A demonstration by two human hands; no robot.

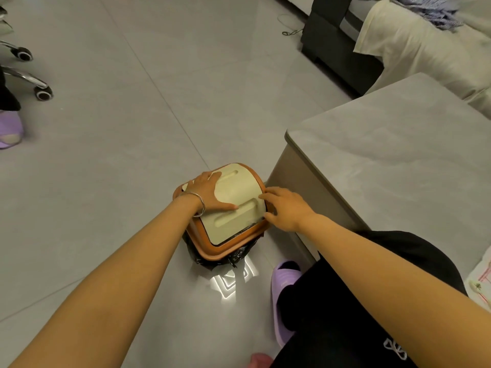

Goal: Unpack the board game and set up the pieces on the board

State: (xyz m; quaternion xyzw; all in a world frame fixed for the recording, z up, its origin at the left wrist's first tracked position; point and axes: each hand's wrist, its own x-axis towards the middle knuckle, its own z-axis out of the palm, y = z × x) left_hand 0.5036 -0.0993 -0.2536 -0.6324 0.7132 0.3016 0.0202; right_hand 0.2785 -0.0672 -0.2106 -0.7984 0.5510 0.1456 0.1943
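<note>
A small bin [210, 249] with an orange rim, a cream lid [239, 197] and a black liner stands on the grey tiled floor beside a low table. My left hand [210, 193] lies flat on the lid's left side, fingers spread, a silver bangle on the wrist. My right hand [285, 208] touches the bin's right edge, with its fingertips curled at the rim by the lid. No board game, board or pieces are in view.
A grey stone-topped low table [398, 160] stands right of the bin. A dark sofa base [334, 43] with cream cloth is behind it. Office chair wheels [42, 94] and a person's purple slipper [9, 131] are at the left. My own purple slipper [284, 288] is near the bin.
</note>
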